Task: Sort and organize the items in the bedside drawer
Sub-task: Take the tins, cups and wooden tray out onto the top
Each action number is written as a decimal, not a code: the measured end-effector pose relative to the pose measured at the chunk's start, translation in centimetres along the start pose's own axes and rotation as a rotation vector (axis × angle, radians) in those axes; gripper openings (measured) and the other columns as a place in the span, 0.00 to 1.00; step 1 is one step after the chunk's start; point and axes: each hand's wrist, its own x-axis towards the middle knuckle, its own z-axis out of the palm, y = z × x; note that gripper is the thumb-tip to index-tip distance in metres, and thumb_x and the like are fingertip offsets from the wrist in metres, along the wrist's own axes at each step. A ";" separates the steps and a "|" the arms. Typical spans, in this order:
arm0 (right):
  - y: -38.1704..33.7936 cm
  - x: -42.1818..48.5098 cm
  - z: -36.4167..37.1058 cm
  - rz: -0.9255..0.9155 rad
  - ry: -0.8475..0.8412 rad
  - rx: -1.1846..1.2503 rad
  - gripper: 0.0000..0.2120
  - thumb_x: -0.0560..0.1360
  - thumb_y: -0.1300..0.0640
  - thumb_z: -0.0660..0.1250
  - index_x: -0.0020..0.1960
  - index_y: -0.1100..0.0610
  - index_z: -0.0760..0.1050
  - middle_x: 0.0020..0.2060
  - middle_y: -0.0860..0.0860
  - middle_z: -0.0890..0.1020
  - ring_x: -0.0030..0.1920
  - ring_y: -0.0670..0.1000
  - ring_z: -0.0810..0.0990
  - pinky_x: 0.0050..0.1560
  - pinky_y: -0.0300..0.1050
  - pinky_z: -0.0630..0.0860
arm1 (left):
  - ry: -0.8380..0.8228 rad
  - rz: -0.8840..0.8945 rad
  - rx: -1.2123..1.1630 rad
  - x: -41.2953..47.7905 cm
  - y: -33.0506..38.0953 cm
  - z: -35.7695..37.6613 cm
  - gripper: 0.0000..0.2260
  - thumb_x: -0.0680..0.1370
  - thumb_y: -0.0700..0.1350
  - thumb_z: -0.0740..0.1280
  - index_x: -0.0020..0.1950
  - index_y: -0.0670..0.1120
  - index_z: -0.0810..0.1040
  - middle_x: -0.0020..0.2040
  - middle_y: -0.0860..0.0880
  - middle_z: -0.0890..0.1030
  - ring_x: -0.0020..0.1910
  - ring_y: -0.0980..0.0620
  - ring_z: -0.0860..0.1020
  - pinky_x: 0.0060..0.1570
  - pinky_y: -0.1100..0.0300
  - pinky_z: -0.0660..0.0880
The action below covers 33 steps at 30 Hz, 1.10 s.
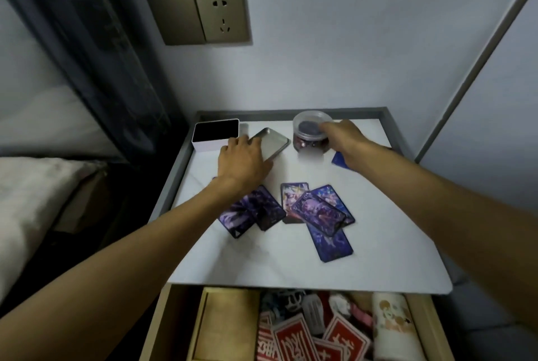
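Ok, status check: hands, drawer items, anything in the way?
Left hand grips silver tin; right hand grips clear jar. Drawer open, cluttered. Purple cards scattered on tabletop, near the forearms.

- We see a flat silver tin (pixel 273 142) at the back of the white surface (pixel 291 261), under our left hand (pixel 244 162).
- Our right hand (pixel 343 139) grips a clear round jar (pixel 308 136).
- Purple cards (pixel 317 212) lie scattered and overlapping.
- Red cards (pixel 294 340) sit in the open drawer (pixel 180 317).

Brushed metal tin (pixel 272 142); clear plastic jar (pixel 311 133); glossy cards (pixel 318 212).
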 end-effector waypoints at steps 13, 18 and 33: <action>9.0 -23.5 -4.0 -0.517 -0.482 -0.502 0.07 0.75 0.59 0.70 0.51 0.50 0.81 0.41 0.44 0.83 0.41 0.40 0.82 0.44 0.34 0.77 | -0.204 0.303 -0.447 -19.3 0.4 -6.1 0.12 0.78 0.49 0.69 0.61 0.48 0.77 0.53 0.52 0.82 0.47 0.56 0.79 0.48 0.57 0.78; 15.6 -25.3 -4.3 -0.397 -0.759 -0.966 0.15 0.75 0.49 0.70 0.61 0.48 0.77 0.50 0.43 0.82 0.48 0.41 0.80 0.50 0.39 0.77 | -0.644 0.211 -0.127 -25.7 -2.1 -2.4 0.25 0.77 0.57 0.69 0.71 0.51 0.70 0.65 0.50 0.77 0.60 0.51 0.77 0.58 0.53 0.75; 17.9 -25.8 -3.3 -0.268 -1.063 -1.373 0.10 0.71 0.39 0.71 0.45 0.44 0.79 0.50 0.41 0.79 0.50 0.44 0.78 0.55 0.45 0.78 | -0.437 -0.302 -0.194 -25.7 -3.8 5.6 0.28 0.78 0.47 0.66 0.74 0.43 0.58 0.67 0.36 0.68 0.62 0.34 0.74 0.57 0.45 0.72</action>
